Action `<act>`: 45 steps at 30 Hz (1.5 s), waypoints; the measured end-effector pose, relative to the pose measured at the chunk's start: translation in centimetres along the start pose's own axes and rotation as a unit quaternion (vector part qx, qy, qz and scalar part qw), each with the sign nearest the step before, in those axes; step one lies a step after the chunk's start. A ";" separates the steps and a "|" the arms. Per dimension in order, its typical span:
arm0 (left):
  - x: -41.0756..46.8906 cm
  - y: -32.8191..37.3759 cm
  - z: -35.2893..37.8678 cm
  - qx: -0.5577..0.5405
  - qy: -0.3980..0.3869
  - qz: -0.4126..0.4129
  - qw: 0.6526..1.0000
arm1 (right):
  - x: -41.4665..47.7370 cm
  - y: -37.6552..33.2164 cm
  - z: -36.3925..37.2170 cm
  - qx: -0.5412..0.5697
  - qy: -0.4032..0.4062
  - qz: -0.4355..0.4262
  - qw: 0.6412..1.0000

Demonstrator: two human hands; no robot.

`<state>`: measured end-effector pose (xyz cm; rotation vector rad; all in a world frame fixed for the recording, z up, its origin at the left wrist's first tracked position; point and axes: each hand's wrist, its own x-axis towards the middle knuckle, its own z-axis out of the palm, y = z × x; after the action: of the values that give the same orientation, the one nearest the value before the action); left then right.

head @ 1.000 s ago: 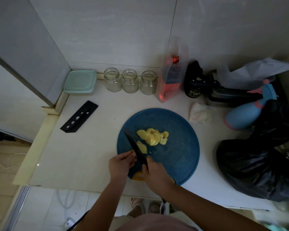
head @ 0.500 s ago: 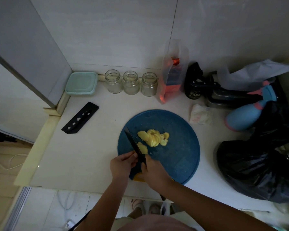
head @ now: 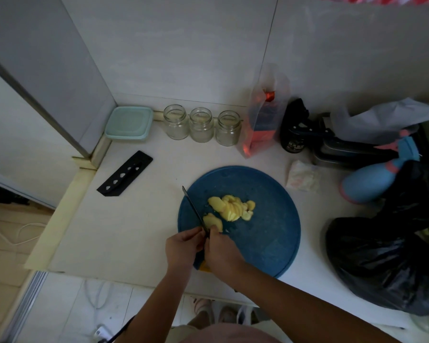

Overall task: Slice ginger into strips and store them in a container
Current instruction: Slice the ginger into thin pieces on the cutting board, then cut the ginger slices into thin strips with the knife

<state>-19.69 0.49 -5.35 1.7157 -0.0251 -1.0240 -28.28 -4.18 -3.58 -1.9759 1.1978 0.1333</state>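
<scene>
Sliced ginger (head: pixel 230 209) on the board (head: pixel 270 219), worktop's (head: pixel 124 219) front edge.
My right hand (head: pixel 223 251) grip holds the knife (head: pixel 193 209); left hand (head: pixel 182 246) grip, I cannot tell.

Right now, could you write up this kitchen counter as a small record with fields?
Board: round blue cutting board
Ginger: ginger slices piled mid-board, one piece beside the blade
Knife: black knife, tip pointing away
Hands: right hand grips the handle; left hand fingers touch the blade base
Storage: lidded green box, three glass jars by wall
</scene>
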 end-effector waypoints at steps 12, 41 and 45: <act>-0.1 0.4 -0.3 -0.035 -0.021 -0.039 0.998 | 0.3 1.2 0.6 -0.008 0.071 -0.061 0.996; 2.4 2.4 -0.7 0.453 -0.130 0.210 0.856 | -2.7 9.8 -8.0 0.026 0.155 0.017 0.987; 2.5 2.7 0.1 0.499 -0.125 0.234 0.825 | -2.0 9.8 -7.9 0.021 0.150 0.029 0.988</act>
<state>-16.94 -1.91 -4.73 2.2798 -1.2992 -0.8844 -39.40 -10.33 -3.02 -1.9722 1.4360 -0.1649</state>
